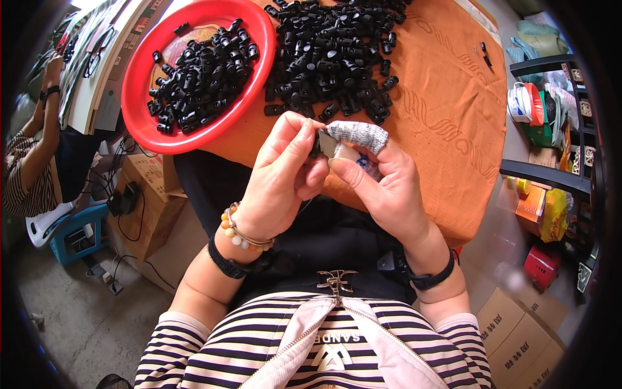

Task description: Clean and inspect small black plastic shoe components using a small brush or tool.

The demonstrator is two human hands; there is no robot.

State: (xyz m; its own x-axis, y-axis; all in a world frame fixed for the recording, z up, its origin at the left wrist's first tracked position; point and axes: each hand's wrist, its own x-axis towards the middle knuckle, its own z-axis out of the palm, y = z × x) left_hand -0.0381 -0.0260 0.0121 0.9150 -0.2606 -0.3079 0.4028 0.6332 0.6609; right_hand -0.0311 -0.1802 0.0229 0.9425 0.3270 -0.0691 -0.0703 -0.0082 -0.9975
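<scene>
In front of my body, my left hand (285,162) pinches a small black piece, mostly hidden by the fingers; it looks like one of the black plastic cord locks. My right hand (385,175) meets it from the other side, closed on a flat grey blade (329,144) with a white wrapped grip (350,154) marked in blue. A grey knitted sleeve (359,133) covers the right index finger. Just beyond both hands lies a big heap of black cord locks (330,58). More cord locks (201,81) fill a red round tray (137,123) at the far left.
An orange cloth (447,123) covers the table. To the right stand dark shelves (551,65) of supplies and cardboard boxes (518,330). At left are a carton (149,201), cables, a blue stool (84,236) and another person's arm (48,110).
</scene>
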